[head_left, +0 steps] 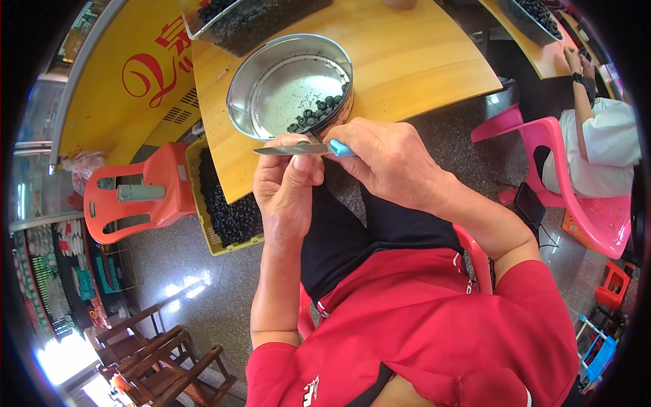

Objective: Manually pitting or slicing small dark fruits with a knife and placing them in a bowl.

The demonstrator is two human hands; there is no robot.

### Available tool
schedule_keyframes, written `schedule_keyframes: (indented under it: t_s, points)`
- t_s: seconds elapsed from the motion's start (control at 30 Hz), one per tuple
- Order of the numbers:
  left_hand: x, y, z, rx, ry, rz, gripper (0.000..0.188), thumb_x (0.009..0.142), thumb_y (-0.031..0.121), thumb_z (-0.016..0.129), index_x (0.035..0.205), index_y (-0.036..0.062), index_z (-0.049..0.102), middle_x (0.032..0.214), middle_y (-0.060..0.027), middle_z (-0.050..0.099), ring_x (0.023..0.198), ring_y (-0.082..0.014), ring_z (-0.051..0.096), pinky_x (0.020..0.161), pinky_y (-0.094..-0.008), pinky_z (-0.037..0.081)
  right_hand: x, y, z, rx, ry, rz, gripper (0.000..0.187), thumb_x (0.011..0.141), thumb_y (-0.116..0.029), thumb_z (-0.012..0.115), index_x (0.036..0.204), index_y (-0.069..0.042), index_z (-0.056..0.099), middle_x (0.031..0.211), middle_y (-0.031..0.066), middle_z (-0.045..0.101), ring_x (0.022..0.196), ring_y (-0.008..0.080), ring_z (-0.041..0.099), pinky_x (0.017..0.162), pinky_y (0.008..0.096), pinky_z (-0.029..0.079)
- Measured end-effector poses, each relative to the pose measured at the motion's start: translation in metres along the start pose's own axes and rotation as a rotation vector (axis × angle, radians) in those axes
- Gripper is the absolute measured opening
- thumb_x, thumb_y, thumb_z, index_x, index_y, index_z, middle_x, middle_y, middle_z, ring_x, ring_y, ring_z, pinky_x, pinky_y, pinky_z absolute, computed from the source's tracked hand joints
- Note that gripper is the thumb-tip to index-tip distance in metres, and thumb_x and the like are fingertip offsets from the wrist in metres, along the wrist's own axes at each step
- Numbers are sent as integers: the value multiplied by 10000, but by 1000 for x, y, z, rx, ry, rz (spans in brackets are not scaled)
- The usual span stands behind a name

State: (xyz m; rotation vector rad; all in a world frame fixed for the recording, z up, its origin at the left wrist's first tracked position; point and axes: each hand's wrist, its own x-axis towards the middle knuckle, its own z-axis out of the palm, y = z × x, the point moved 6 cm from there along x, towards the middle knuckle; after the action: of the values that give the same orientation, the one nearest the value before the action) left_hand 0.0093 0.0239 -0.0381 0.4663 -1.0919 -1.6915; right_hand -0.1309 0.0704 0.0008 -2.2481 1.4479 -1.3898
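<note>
Right hand (390, 159) grips the knife (298, 148) by its blue handle; left hand (288, 180) pinches something small, hidden beneath the blade. Thin, stiff, sharp — the handle looks like the safe hold.

We see a bright, evenly lit scene, with daylight pouring in from the lower left, where it burns out to pure white near the wooden chairs (163, 366). That light spreads pale glare across the polished floor (183, 285). The metal pan (271, 95) throws back soft reflections along its rim, and the knife blade (288, 149) gleams. Shadows under our hands (339, 173) are soft and short. The centre is sharp; the yellow counter (420, 47) bends strongly toward the rim, and we lose the corners to black fisheye vignetting. Things at the edges look squeezed and slightly smeared.
</note>
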Motion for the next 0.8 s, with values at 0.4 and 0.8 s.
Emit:
schedule_keyframes:
  t_s: [0.4, 0.8]
  points:
    - [-4, 10, 2, -29, -12, 125, 153, 893, 77, 635, 1017, 2, 586, 981, -93, 552, 692, -131, 523, 615, -240, 437, 6, 13, -3, 340, -17, 288, 161, 908, -171, 647, 934, -13, 630, 750, 78, 598, 653, 160, 578, 590, 288, 459]
    - [-11, 10, 14, 314, -56, 233, 196, 852, -64, 636, 1037, -13, 594, 1025, -82, 521, 778, -116, 541, 704, -231, 471, -5, 13, 16, 923, -56, 656, 215, 931, -232, 634, 912, -19, 615, 794, -39, 569, 732, 32, 497, 627, 192, 405]
